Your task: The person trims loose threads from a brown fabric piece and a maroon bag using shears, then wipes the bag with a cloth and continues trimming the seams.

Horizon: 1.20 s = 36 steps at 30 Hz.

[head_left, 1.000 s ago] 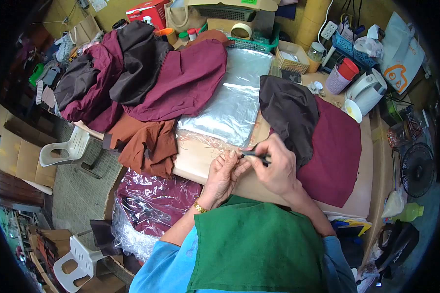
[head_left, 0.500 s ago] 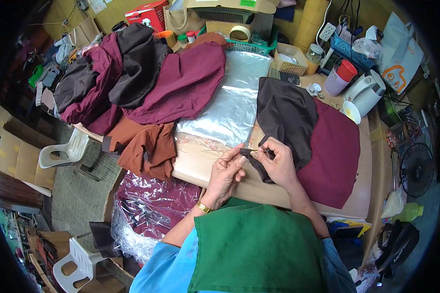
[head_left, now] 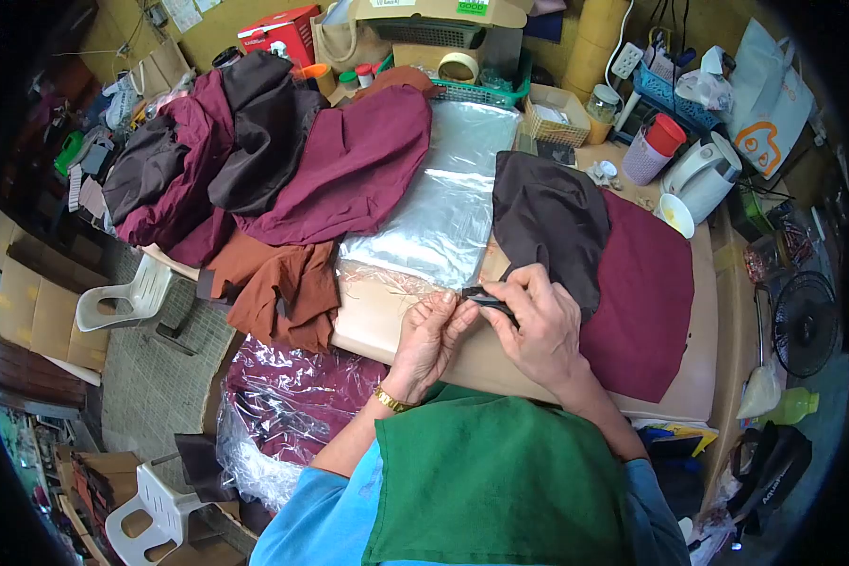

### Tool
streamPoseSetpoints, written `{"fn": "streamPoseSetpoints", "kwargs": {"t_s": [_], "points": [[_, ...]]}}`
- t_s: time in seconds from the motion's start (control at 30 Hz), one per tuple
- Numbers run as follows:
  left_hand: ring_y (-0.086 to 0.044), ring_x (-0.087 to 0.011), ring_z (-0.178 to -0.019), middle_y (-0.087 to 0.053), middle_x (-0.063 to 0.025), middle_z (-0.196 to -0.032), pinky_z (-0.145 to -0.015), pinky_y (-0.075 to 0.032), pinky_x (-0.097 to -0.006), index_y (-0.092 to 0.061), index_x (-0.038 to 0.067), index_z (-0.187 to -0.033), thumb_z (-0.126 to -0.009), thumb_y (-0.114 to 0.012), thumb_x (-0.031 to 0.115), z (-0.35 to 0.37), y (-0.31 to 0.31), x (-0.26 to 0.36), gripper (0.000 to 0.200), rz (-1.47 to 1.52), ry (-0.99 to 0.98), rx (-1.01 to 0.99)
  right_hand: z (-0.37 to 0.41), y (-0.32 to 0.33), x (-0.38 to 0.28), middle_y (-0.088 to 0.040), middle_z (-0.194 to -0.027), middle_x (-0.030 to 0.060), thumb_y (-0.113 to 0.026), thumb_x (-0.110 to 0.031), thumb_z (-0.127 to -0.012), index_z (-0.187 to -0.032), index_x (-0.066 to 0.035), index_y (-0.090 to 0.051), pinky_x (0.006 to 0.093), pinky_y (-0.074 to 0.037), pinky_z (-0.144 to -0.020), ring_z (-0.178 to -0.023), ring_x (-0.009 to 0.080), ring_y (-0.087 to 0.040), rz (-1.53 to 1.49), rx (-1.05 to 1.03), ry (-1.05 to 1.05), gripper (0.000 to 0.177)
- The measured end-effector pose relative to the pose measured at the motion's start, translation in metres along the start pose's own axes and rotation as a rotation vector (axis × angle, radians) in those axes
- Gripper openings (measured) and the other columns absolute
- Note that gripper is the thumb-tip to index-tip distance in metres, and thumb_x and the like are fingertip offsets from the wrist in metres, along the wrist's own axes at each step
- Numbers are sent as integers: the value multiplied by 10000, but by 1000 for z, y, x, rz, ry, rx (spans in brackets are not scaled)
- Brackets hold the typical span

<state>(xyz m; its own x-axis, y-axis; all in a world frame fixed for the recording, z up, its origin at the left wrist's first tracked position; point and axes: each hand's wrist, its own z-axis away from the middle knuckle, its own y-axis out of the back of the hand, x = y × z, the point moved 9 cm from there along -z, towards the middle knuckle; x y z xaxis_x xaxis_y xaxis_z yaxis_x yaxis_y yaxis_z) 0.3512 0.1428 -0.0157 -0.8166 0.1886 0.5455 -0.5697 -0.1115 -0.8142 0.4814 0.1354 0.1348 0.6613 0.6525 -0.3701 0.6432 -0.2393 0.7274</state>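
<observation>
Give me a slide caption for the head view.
Left hand and right hand pinch a dark brown cloth by its edge on a table, beside clear plastic bags.

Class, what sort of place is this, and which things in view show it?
Probably a small garment workshop: piled maroon cloth, clear plastic bags, and a dark cloth being worked.

I see a matt dark strip (head_left: 486,300), seemingly cloth, pinched between the left hand (head_left: 429,335) and right hand (head_left: 538,325). The brown cloth (head_left: 547,222) and maroon cloth (head_left: 646,292) look matt, the plastic bags (head_left: 448,203) glossy and crinkled, the bench (head_left: 373,319) dull and smooth.
</observation>
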Motion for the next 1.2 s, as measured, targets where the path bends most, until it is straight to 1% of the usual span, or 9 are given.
{"fn": "streamPoseSetpoints", "kwargs": {"t_s": [0.4,0.63,0.7,0.77,0.83,0.93,1.03,1.07,1.2], "points": [[-691,-150,-914,-688,-104,-968,-882,-589,-265,-618,-38,-1011,-1040,-536,147,4,-7,3,204,-137,-47,-68,-1,-10,-20,-535,-821,72,-723,-57,-728,-805,-89,-542,334,-391,-571,-640,197,-580,153,17,185,200],[-698,-203,-1010,-678,-144,-1063,-903,-593,-305,-601,-58,-1066,-1037,-533,135,9,-7,4,206,-81,-22,-115,-11,8,10,-580,-785,91,-745,-105,-814,-892,-12,-634,389,-482,-626,-690,295,-634,-149,132,-174,165],[-694,-217,-1023,-659,-140,-1071,-904,-594,-309,-586,-58,-1074,-1029,-549,139,15,-13,9,205,-120,12,-99,2,-36,51,-597,-762,116,-751,-135,-840,-844,16,-637,368,-470,-622,-674,293,-625,-409,-212,-318,189],[-696,-224,-1035,-667,-143,-1048,-897,-596,-307,-592,-57,-1061,-1021,-569,162,21,-6,30,224,-306,-77,18,16,-52,76,-617,-754,119,-744,-125,-860,-821,34,-626,338,-456,-615,-664,223,-623,-419,-192,-377,201],[-710,-167,-872,-707,-135,-988,-771,-583,-244,-618,-37,-1030,-1035,-555,179,25,27,53,225,-286,-186,89,31,-60,93,-634,-751,85,-716,-79,-884,-822,38,-618,301,-447,-617,-674,127,-595,-592,-119,-453,165],[-356,-17,-463,-441,66,-633,-385,-313,-187,-549,99,-809,-1048,-540,250,28,80,91,282,82,-218,184,39,-63,96,-662,-777,64,-686,-50,-914,-806,44,-603,259,-454,-655,-727,72,-574,-708,-131,-544,166],[-292,-29,-392,-430,57,-603,-348,-188,-180,-480,156,-758,-1072,-370,477,33,56,119,462,170,-286,-368,43,-70,94,-670,-798,61,-688,-54,-919,-817,44,-609,254,-473,-690,-764,71,-595,-715,-189,-540,162],[-313,-23,-411,-434,64,-607,-359,-189,-185,-452,157,-760,-1068,-326,520,31,71,116,492,21,-310,-245,43,-74,89,-671,-805,59,-693,-56,-917,-831,42,-621,255,-480,-703,-783,69,-604,-707,-217,-500,149],[-624,-151,-972,-627,-94,-1203,-822,-522,-304,-466,34,-1368,-990,-539,536,18,36,56,633,-624,-158,-77,27,-71,44,-642,-808,23,-693,-65,-927,-963,19,-658,230,-466,-699,-788,54,-586,-840,-156,-257,98]]}}
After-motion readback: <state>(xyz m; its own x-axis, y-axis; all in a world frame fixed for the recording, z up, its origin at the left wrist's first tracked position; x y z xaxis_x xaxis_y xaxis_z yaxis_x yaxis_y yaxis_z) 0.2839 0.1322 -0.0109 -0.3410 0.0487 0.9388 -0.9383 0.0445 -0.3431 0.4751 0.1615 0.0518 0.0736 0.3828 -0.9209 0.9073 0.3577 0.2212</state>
